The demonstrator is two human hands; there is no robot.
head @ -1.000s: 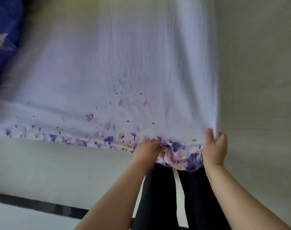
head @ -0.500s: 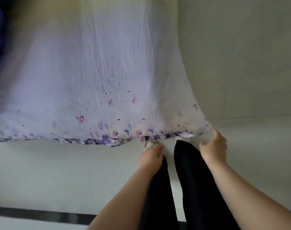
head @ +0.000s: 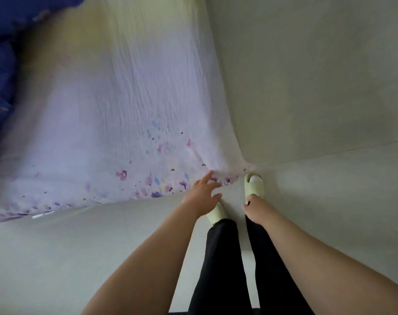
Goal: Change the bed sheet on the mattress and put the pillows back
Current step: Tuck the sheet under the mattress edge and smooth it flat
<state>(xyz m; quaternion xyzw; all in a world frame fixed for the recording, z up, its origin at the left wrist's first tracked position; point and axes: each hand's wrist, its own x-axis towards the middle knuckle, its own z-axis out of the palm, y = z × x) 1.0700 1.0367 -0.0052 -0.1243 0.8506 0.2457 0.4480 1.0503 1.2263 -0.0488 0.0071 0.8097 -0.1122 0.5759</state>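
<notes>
Sheet hem, left hand touching

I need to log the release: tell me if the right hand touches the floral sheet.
Apart. The head view shows the right hand loosely curled over the leg, with bare floor between it and the floral sheet.

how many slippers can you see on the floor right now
2. One pale green slipper sits just beyond the right hand; the other slipper is partly hidden under the left hand.
</notes>
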